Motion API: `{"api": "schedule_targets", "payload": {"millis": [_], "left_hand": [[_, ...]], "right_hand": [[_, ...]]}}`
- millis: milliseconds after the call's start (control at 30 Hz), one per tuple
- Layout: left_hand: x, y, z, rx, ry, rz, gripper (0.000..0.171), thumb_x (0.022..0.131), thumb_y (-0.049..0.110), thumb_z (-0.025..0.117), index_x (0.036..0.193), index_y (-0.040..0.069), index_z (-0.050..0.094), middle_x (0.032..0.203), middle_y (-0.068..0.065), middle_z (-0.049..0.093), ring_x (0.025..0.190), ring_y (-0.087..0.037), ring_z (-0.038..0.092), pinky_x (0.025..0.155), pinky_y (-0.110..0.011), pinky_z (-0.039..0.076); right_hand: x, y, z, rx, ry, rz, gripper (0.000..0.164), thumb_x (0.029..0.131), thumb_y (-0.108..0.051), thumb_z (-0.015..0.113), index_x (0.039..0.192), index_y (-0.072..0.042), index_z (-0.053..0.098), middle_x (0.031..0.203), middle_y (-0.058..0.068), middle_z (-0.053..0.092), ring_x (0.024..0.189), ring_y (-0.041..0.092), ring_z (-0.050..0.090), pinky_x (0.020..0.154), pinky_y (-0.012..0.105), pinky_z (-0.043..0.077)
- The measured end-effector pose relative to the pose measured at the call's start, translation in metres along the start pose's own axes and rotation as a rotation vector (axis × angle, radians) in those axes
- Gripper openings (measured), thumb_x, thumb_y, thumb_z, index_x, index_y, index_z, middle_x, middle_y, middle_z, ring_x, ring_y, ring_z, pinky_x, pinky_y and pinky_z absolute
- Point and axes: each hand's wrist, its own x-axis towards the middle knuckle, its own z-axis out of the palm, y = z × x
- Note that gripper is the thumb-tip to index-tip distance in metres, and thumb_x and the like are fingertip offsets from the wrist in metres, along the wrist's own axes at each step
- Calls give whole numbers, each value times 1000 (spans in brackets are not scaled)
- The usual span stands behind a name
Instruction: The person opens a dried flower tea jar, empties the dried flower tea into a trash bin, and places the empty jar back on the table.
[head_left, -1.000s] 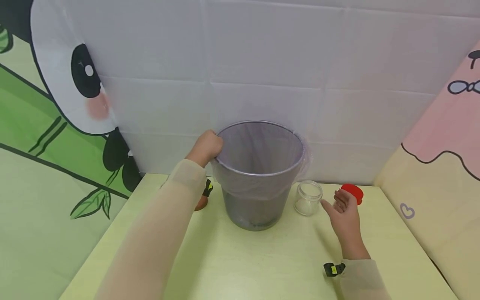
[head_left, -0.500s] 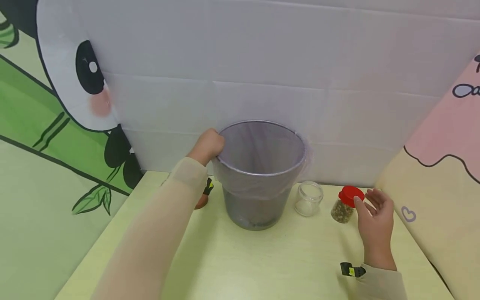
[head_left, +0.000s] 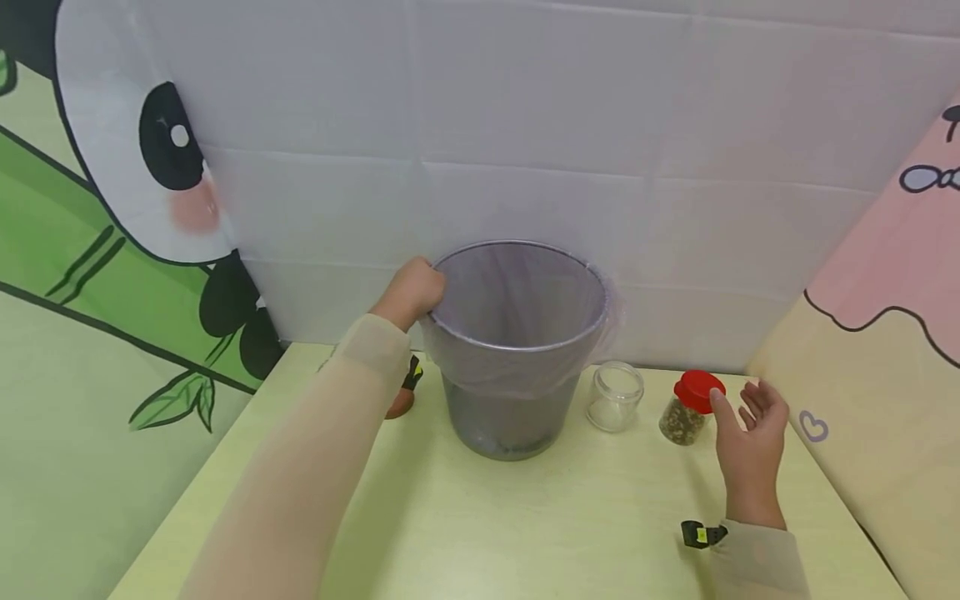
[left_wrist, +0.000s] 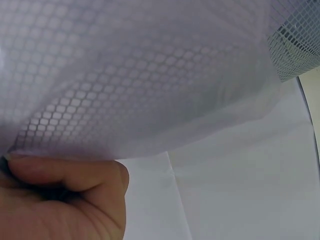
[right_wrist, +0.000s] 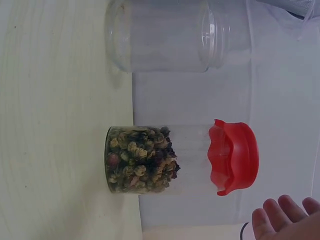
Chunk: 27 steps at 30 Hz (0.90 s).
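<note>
A grey mesh wastebasket with a thin see-through liner bag folded over its rim stands on the table. My left hand grips the rim at its left side, thumb and curled fingers close against the bag in the left wrist view. To the right stands a clear glass jar with no lid. Beside it is a clear jar of dried flower buds with a red wavy-edged lid. My right hand is at the right of this lid, fingers loosely bent and holding nothing, thumb overlapping the lid's edge in the head view.
A reddish-brown rounded thing shows partly behind my left forearm. The pale yellow table ends against a white sheet at the back. Printed sheets close in both sides.
My right hand has moved right, from in front of the red-lidded jar to its right side, leaving the jar visible. My left hand stays on the wastebasket rim.
</note>
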Motion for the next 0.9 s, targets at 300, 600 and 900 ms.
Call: {"api": "schedule_targets", "payload": {"millis": [300,600,900], "left_hand": [[1,-2,0,-30,-10,-32,53,105,18,34,151,-9,36,140,-25,52,127,-40,52,109,-52,42],[1,-4,3,-1,10,24,54,103,16,31,148,-12,39,143,-27,51,124,-40,52,109,-51,42],[0,-5,1,23,11,40,54,104,17,30,148,-12,38,142,-27,51,123,-39,52,107,-51,43]], "right_hand": [[11,17,2,43,-49,108,88,98,-36,70,163,-14,16,163,11,29,150,24,28,122,30,21],[28,31,4,71,-188,250,104,95,-44,73,166,-17,2,171,8,7,156,25,10,123,40,19],[46,52,8,51,-323,324,111,94,-46,74,165,-17,-6,171,10,5,152,31,15,123,47,22]]}}
